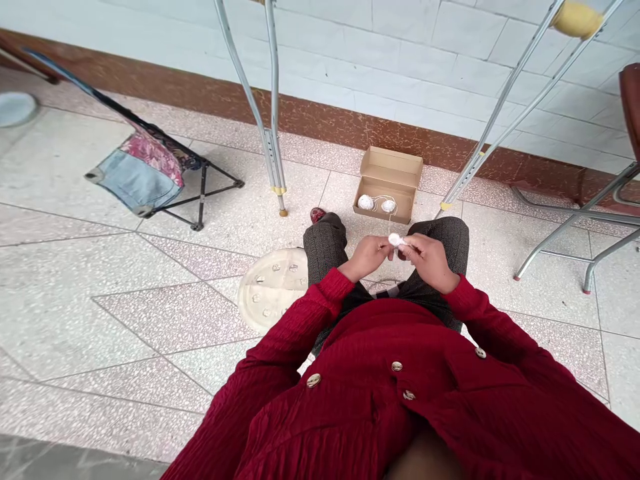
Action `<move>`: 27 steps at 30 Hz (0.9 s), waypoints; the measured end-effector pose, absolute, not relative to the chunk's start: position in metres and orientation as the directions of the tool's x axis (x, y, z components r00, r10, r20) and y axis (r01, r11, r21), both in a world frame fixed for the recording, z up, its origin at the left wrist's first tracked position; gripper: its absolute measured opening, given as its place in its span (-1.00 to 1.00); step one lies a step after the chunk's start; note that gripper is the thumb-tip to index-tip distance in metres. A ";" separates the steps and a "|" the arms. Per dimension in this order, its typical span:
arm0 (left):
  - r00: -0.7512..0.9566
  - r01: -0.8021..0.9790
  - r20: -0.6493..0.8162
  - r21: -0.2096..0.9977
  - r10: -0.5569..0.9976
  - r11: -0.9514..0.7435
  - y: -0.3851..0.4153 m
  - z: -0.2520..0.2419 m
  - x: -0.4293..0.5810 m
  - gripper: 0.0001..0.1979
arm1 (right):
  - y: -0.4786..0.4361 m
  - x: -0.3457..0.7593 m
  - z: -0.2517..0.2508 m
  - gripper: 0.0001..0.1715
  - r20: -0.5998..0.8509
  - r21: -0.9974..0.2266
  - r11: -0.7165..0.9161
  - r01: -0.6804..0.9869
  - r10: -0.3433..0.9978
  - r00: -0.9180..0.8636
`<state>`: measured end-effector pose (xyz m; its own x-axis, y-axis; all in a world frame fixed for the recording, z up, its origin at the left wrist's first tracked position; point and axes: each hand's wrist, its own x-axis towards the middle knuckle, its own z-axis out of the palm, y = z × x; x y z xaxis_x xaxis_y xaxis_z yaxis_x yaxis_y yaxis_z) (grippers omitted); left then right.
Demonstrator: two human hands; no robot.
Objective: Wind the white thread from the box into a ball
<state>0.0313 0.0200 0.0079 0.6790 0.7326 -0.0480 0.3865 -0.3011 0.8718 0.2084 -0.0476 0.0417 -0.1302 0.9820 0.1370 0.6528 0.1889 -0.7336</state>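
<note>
Between my knees, a small round white yarn piece (395, 239) is held up in front of my lap. My left hand (370, 257) pinches its left side, fingers closed. The closed fingers of my right hand (427, 259) grip it from the right, where a thin pale part runs toward them; whether that is a hook or yarn I cannot tell. A strand of white yarn (389, 223) runs down from the piece to an open cardboard box (391, 168) on the floor. Inside lie a larger white yarn ball (365, 202) and a smaller yarn ball (389, 206).
Two metal crutches (274, 153) (473, 167) lean at the wall, either side of the box. A folding stool (143, 177) stands at left, a metal-legged chair (575, 227) at right. A round cream cover (267, 287) lies by my left leg.
</note>
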 end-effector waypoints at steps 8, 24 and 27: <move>0.670 0.500 -0.033 0.758 0.741 -0.419 -0.002 0.016 0.027 -0.63 | -0.024 0.218 0.037 -0.58 0.013 -0.793 -0.068 0.605 0.992 0.129; 0.694 0.532 0.132 0.568 0.708 -0.628 0.015 0.023 0.012 -0.73 | -0.051 0.208 0.020 -0.62 -0.067 -0.548 0.306 0.778 0.912 -0.405; 0.651 0.548 0.063 0.650 0.756 -0.526 0.017 0.017 0.014 -0.70 | -0.060 0.206 0.030 -0.62 0.099 -0.761 0.268 0.591 0.948 -0.302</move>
<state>0.0144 0.0174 0.0172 0.6515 0.7561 0.0628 0.5484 -0.5265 0.6497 0.2057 -0.0598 0.0302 -0.3023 0.9480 0.0993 0.5909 0.2682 -0.7609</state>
